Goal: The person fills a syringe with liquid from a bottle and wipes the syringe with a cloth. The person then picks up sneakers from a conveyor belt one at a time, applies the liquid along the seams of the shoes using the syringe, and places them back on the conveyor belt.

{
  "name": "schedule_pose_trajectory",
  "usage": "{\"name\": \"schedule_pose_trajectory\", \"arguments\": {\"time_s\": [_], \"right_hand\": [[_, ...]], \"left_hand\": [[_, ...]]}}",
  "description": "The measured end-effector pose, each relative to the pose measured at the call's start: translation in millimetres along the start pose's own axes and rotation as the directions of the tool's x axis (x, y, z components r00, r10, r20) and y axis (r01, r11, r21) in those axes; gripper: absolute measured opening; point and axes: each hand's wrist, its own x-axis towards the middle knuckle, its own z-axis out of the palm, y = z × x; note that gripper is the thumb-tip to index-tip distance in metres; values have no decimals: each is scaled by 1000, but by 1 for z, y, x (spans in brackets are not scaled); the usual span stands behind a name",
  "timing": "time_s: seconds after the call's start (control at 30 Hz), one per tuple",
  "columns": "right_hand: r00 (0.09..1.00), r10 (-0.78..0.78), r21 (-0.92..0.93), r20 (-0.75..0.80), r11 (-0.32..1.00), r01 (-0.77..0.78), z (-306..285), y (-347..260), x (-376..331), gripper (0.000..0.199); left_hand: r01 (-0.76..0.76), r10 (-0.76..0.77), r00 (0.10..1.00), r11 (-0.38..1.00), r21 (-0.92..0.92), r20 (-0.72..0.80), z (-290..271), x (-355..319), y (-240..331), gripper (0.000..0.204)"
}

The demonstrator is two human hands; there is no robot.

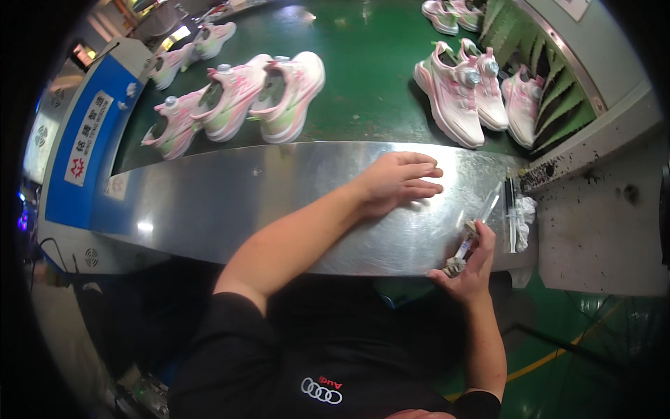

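Observation:
My left hand (pixel 399 185) rests over the metal ledge, palm down, fingers stretched out and holding nothing. At the ledge's right end, my right hand (pixel 479 265) is curled around a slim clear tube-like tool (pixel 463 247) with a grey, crumpled-looking lower end. A clear tapered piece (pixel 491 202) lies in line with it above my fingertips; whether the two are joined I cannot tell. Beyond the ledge stand several pink-and-white sneakers with round dials, the nearest pair on the right being one sneaker (pixel 453 101) and its neighbour (pixel 490 91).
The metal ledge (pixel 209 202) borders a green belt surface (pixel 370 63). More sneakers (pixel 289 98) stand at left. Beside my right hand lie a black-and-white slender tool (pixel 512 216) and crumpled white tissue (pixel 526 216). A blue-and-white machine housing (pixel 73 202) bounds the left; a grey panel (pixel 600 223) the right.

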Motion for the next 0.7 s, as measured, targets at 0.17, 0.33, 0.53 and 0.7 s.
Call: {"name": "schedule_pose_trajectory", "arguments": {"time_s": [0.17,0.33,0.53,0.7], "right_hand": [[997,-76,-67,-34,995,73,-4,-5,13,99],[995,-97,-109,-19,989,95,-3,2,9,90],[992,-113,-130,-46,986,106,-3,-4,9,90],[993,-91,-151,-70,985,79,-4,-7,9,92]], "left_hand": [[-307,357,927,899,312,-116,-54,-70,31,13],[-304,778,530,545,781,-337,-152,-123,69,54],[24,625,702,459,888,-342,-187,-70,106,69],[-161,691,609,589,792,-389,-156,-56,116,45]]}}
